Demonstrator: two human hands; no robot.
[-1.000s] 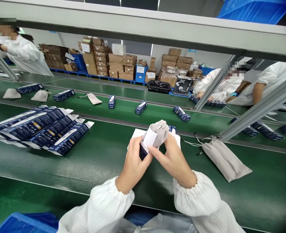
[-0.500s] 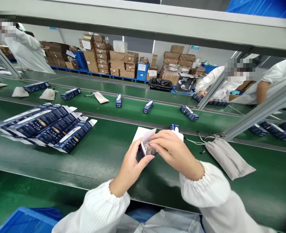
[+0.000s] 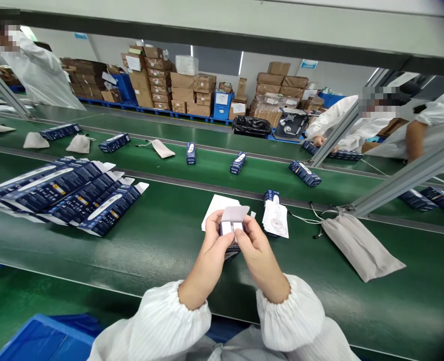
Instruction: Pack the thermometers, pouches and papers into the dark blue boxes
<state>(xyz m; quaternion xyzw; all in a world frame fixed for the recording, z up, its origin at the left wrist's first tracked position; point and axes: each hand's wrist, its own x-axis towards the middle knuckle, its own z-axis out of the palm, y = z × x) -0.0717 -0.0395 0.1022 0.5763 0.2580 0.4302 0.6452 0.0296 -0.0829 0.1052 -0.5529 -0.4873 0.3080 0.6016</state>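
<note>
While both hands pinch it, the small dark-blue carton [image 3: 232, 228] stands upright, white top flap open, over the belt [image 3: 150, 250] nr the middle of its near edge. L hand [image 3: 213, 246] grips its left side, R hand [image 3: 258, 250] its right. To the right lies a grey pouch [image 3: 360, 246]; flat cartons [image 3: 63, 193] fan out nr the left end.

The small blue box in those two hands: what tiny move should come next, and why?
Probably fold the white top flap down and tuck it in: the left hand and right hand hold the box upright, and that flap stands open above it.
</note>
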